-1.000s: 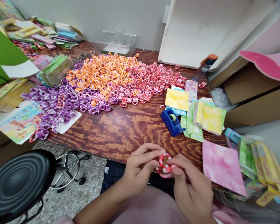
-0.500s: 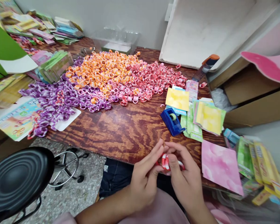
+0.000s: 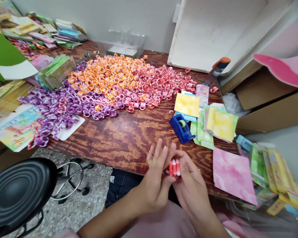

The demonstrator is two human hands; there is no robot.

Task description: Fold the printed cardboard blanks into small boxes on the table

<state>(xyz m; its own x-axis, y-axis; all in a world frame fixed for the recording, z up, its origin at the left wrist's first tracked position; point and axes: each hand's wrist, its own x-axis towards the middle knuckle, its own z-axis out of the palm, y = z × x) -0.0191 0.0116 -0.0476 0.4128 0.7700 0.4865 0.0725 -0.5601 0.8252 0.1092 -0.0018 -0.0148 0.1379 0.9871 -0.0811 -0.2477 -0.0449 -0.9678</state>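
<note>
A short red-and-white striped coil of rings (image 3: 174, 168) is between my hands, just above the table's front edge. My right hand (image 3: 192, 185) curls its fingers and thumb round the coil's right side. From the left, my left hand (image 3: 154, 180) steadies it, its thumb against the lower end and its fingers stretched upward beside it. Part of the coil is hidden by the fingers. Beyond the hands a large heap of similar striped coils spreads over the table: purple ones (image 3: 49, 105) at left, orange ones (image 3: 104, 72) in the middle, red-pink ones (image 3: 161, 81) at right.
A blue tape dispenser (image 3: 181, 129) stands by yellow and green cards (image 3: 220, 122) on the wooden table (image 3: 119, 138). A pink sheet (image 3: 234, 175) lies at the right edge. Cardboard boxes (image 3: 275, 112) are further right, a black stool (image 3: 20, 191) at lower left. A clear plastic tray (image 3: 124, 43) sits behind.
My left hand's fingers have straightened and spread upward. The coil has turned, so several of its bands now face me side by side. The view has shifted slightly.
</note>
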